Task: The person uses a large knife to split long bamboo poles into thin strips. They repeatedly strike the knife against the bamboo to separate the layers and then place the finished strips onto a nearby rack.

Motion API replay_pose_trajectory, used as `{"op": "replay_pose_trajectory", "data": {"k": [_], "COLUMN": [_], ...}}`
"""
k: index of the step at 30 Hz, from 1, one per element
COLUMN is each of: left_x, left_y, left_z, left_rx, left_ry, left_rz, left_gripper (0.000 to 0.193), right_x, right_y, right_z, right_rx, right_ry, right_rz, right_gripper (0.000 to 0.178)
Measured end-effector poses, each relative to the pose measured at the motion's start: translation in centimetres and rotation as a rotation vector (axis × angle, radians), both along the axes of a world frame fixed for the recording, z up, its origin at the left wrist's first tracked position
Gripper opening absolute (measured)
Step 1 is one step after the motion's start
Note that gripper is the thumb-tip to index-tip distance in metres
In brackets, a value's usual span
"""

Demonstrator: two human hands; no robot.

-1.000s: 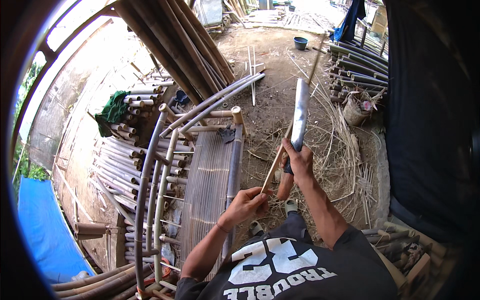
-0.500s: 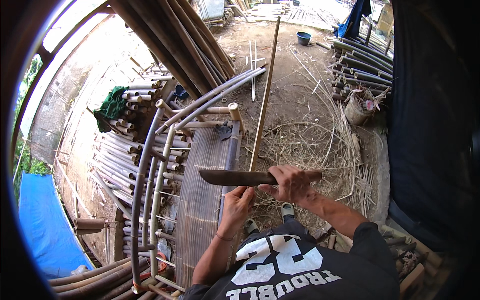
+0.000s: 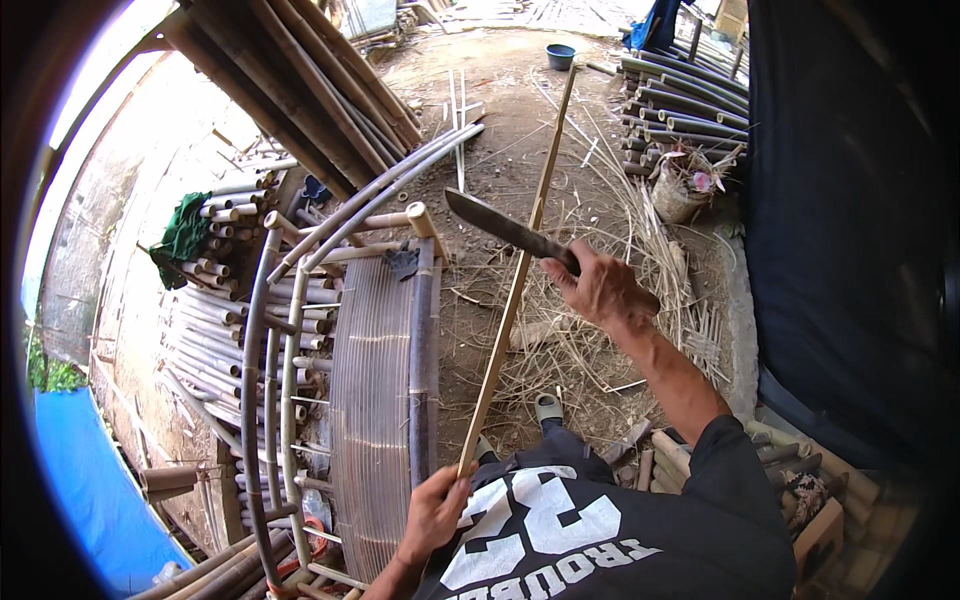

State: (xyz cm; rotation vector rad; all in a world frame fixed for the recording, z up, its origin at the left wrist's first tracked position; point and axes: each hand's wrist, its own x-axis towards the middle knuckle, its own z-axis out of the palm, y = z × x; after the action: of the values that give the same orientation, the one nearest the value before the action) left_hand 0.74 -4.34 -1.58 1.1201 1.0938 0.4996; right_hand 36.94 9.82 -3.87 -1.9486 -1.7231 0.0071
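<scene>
My left hand (image 3: 438,508), low and close to my body, is closed round the near end of a long, thin bamboo strip (image 3: 497,358). The strip slants away from me, its far end up and to the right. In my right hand (image 3: 602,290) is the handle of a machete (image 3: 495,222) with a broad dark blade. The blade lies across the strip about midway along, its tip pointing to the far left. Whether the edge touches the strip I cannot tell.
A bamboo bench (image 3: 375,365) with a slatted seat stands at my left. Behind it are stacked bamboo poles (image 3: 205,325). Shavings (image 3: 540,330) litter the ground. Cut bamboo (image 3: 690,110) is piled at the far right, and a dark bucket (image 3: 560,57) sits farther off.
My right hand has moved the machete forward along the strip, away from my left hand. My left hand has come back toward my body with the strip, which now slants more.
</scene>
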Motion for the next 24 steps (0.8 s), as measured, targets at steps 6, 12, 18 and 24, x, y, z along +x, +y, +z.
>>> {"op": "replay_pose_trajectory", "data": {"k": [6, 12, 18, 24], "left_x": [-4.3, -5.3, 3.6, 5.4], "left_y": [-4.0, -3.7, 6.4, 7.5], "left_z": [0.5, 0.1, 0.9, 2.5], "left_rx": [-0.002, -0.179, -0.164, -0.177], "left_ry": [0.102, 0.045, -0.208, -0.23], "left_rz": [-0.054, 0.021, 0.06, 0.058], "left_gripper": [0.025, 0.027, 0.036, 0.034], "right_x": [7.2, 5.1, -7.6, -10.0], "right_y": [0.0, -0.8, -5.6, -6.3], "right_z": [2.7, 4.7, 0.9, 0.3], "right_rx": [-0.034, -0.029, 0.279, 0.206], "right_ry": [0.066, 0.156, 0.033, 0.037], "right_rz": [-0.149, -0.176, 0.246, 0.252], "right_gripper": [0.062, 0.061, 0.058, 0.059]}}
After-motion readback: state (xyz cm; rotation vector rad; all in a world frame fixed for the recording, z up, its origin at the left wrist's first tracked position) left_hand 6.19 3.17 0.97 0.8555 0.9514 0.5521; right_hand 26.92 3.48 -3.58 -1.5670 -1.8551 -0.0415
